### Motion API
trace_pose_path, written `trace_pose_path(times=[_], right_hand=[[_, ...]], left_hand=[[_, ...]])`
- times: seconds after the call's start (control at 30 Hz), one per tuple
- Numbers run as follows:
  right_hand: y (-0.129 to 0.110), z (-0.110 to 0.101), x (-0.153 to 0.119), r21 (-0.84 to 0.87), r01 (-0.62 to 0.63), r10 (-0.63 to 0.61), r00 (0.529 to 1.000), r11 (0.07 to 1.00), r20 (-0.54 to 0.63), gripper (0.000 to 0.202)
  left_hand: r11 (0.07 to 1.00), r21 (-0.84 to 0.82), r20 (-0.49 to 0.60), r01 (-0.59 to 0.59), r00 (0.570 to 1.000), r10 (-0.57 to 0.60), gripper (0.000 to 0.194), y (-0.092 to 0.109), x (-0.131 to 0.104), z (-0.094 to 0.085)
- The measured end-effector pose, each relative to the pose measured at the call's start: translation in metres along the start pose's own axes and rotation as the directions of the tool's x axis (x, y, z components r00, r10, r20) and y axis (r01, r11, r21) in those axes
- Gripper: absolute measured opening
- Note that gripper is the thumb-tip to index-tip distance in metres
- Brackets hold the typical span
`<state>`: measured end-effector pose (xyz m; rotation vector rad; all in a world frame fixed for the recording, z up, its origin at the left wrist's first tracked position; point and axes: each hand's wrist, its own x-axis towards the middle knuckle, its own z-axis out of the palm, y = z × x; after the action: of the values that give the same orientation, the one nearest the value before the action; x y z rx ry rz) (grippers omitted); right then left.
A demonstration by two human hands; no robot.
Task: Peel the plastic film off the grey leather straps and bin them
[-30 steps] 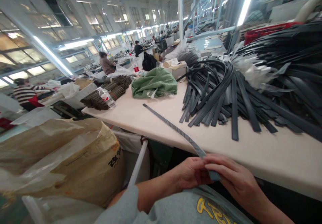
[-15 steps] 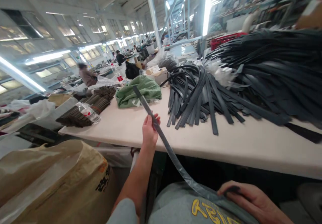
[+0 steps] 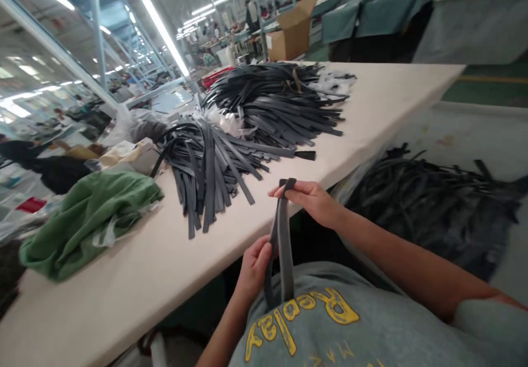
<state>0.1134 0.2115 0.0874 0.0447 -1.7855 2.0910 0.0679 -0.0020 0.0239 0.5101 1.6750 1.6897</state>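
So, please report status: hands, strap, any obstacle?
Right fingers pinch dark strap, apparently doubled, near its upper ends. Left fingers grip one strand lower down. Strap pile beyond, on table; nothing seen blocking.

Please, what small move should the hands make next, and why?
Probably the left hand should draw both lengths of the dark strap together, because the right hand pinches them at the top while a gap shows between them below.

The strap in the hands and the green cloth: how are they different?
The strap is dark grey, but the cloth is green. The strap is long and narrow; the cloth is a wide, crumpled heap. The left hand and right hand hold the strap, while the cloth rests on the table. Both look bendy.
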Motion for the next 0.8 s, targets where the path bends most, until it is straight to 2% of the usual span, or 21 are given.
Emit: trace_pose_path(times=[0.1, 0.23, 0.4, 0.5, 0.67, 0.73, 0.8], right_hand=[[-0.006, 0.007, -0.013, -0.03, 0.035, -0.035, 0.999, 0.999, 0.009, 0.03], [-0.005, 0.012, -0.031, -0.065, 0.068, -0.07, 0.997, 0.996, -0.025, 0.041], [-0.007, 0.001, -0.056, -0.134, 0.027, -0.046, 0.988, 0.991, -0.144, 0.047], [-0.014, -0.014, -0.072, -0.199, 0.05, -0.096, 0.969, 0.979, -0.226, 0.044], [-0.027, -0.051, -0.097, -0.231, 0.083, -0.164, 0.919, 0.969, -0.358, 0.034], [-0.033, -0.07, -0.106, -0.268, 0.058, -0.171, 0.891, 0.962, -0.421, 0.031], [-0.042, -0.094, -0.114, -0.349, 0.022, -0.207, 0.839, 0.937, -0.504, 0.031]], left_hand=[[0.995, 0.066, 0.053, -0.068, 0.996, 0.065, 0.051, 0.013, 0.007, 0.003], [0.971, 0.221, 0.098, -0.088, 0.993, 0.067, 0.041, 0.025, 0.02, 0.011], [0.945, 0.322, 0.128, -0.058, 0.992, 0.017, 0.042, 0.012, 0.027, 0.027], [0.922, 0.379, 0.219, -0.083, 0.976, -0.002, 0.041, -0.003, 0.026, 0.042], [0.903, 0.414, 0.415, -0.11, 0.907, -0.079, 0.038, -0.018, 0.023, 0.068], [0.92, 0.386, 0.435, -0.074, 0.894, -0.11, 0.041, -0.022, 0.024, 0.072], [0.937, 0.35, 0.39, 0.003, 0.909, -0.149, 0.047, -0.027, 0.026, 0.07]])
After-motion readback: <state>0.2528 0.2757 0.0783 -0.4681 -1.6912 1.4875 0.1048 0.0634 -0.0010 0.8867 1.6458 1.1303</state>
